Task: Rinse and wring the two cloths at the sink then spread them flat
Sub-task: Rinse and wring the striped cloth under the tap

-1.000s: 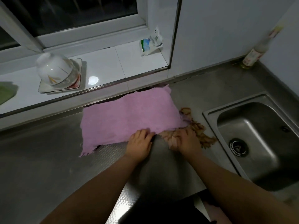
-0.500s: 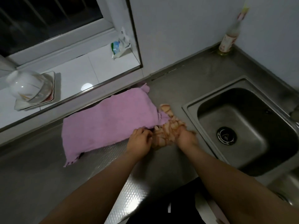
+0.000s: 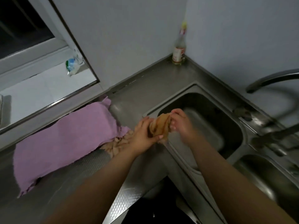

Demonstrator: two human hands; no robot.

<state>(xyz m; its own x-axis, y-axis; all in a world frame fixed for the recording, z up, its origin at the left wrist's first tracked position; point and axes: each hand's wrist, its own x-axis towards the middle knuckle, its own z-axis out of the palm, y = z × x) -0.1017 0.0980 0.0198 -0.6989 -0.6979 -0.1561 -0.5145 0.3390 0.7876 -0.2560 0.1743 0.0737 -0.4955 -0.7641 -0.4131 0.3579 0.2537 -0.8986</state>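
- A purple cloth [image 3: 64,139] lies spread flat on the steel counter [image 3: 142,88], along its back edge under the window sill [image 3: 40,92].
- A small packet [image 3: 72,66] sits at the sill's right end.
- The tan cloth [image 3: 159,126] is bunched and twisted over the sink's left rim; its loose tail trails on the counter, touching the purple cloth's near right corner.
- The left hand [image 3: 143,136] is wrapped around the twisted cloth's left end.
- The right hand [image 3: 180,124] grips its right end, fingers curled, above the sink [image 3: 229,110].
- A bottle [image 3: 178,50] stands in the counter's back corner.
- The tap [image 3: 265,80] arches in from the right.
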